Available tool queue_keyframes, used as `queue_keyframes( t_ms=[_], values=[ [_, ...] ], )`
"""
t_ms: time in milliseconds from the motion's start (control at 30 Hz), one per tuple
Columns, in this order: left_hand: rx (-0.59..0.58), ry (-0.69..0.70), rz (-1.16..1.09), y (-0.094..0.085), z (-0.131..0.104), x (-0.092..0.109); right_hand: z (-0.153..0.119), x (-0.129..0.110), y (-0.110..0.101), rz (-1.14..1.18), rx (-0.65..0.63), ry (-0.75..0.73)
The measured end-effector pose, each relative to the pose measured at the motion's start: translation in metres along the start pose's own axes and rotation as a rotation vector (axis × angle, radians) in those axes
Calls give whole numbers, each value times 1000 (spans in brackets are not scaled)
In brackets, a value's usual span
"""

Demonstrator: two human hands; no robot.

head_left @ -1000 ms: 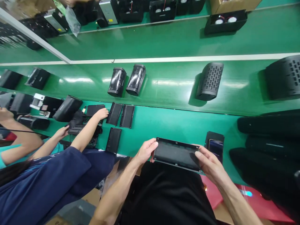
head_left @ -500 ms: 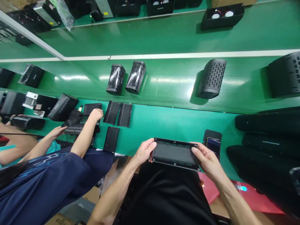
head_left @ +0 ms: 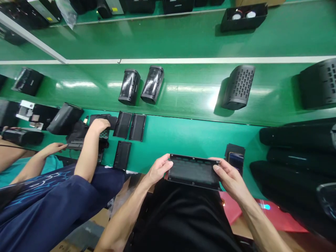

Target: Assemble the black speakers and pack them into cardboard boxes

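Black rectangular plastic-looking panel point(head_left: 193, 172) clamped at short ends by left fingers point(head_left: 167, 165) and right fingers point(head_left: 219, 170); likely light, stiff; rim point(head_left: 183, 156) hold advised.

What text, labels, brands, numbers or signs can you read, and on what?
No text legible.
Yellow labels on silver boxes: too small.
Pale mark on top-edge black box: too small.
Print on carton at bottom edge: blurred, cut off.
Print on navy shirt: no readable words.
Held panel: no text visible.
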State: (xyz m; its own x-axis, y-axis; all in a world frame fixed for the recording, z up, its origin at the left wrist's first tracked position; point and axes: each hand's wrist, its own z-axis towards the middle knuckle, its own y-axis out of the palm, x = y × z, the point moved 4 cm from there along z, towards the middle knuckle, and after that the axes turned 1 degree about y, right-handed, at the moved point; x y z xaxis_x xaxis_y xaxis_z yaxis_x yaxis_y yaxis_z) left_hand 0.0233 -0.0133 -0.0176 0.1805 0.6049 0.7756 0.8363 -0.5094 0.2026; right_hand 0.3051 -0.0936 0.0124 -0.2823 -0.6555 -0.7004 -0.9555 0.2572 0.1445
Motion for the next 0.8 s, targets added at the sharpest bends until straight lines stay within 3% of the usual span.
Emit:
queue_keyframes(
  t_ms=[200,333,800],
  values=[
    [-126,31,-53,4,-16,23,-19,-27,-4,-273,21,-124],
    [-193,34,-114,7,-22,33,-21,-34,-3,-319,4,-143],
    [-176,34,-135,7,-16,25,-11,-22,-6,-327,15,-136]
  ],
)
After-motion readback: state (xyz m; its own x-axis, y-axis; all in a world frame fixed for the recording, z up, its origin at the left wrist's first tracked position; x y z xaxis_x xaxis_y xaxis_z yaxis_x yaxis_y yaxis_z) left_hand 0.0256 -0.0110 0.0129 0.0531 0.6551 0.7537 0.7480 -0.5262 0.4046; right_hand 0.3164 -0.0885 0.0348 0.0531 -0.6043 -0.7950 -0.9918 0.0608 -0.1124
